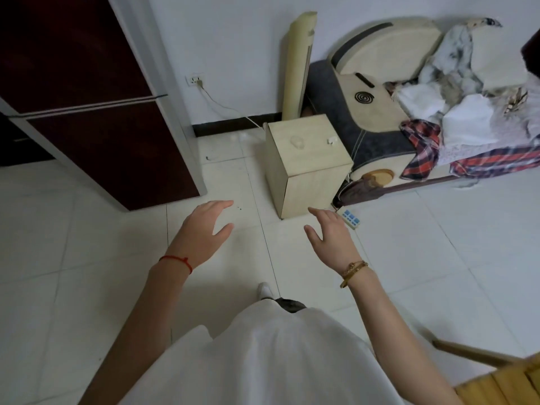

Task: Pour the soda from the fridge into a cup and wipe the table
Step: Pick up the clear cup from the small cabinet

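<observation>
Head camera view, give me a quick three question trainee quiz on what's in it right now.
1. True or false: the fridge doors are shut.
2. What stands on the small wooden cabinet: A) a clear cup B) a soda bottle C) a plate?
3. What does each hand hold?

Key
1. True.
2. A, the clear cup, beside a small white item.
3. Nothing: the left hand and right hand are open above the floor.
</observation>
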### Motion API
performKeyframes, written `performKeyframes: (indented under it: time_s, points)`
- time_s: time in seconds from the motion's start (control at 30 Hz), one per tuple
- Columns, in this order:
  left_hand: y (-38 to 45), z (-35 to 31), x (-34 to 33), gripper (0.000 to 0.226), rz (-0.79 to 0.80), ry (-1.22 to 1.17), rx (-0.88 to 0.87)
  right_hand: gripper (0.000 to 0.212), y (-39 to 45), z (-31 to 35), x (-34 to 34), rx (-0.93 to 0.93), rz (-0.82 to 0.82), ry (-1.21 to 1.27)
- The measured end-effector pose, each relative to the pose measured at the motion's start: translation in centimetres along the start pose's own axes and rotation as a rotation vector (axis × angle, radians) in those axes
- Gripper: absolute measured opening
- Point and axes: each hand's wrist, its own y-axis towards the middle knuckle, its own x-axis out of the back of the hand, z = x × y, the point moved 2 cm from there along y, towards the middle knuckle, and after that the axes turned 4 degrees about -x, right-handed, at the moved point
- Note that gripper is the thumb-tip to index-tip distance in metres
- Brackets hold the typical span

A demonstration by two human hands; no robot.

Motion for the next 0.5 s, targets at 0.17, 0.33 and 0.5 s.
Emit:
performKeyframes:
  time_s: [0.17,0.33,0.5]
  points:
    - [8.7,1.2,2.2,0.047,-0.035,0.022,0.014,0.046,9.3,1.3,1.6,0.029,0.006,0.0]
    - [16.1,3.0,4.1,0.05,0.002,0.016,0.055,0.045,16.9,2.8,2.4,0.035,0.017,-0.014]
    - [24.0,5.5,5.5,0.05,0.044,0.007,0.024,0.044,23.7,3.6,2.0,-0.011,0.005,-0.022]
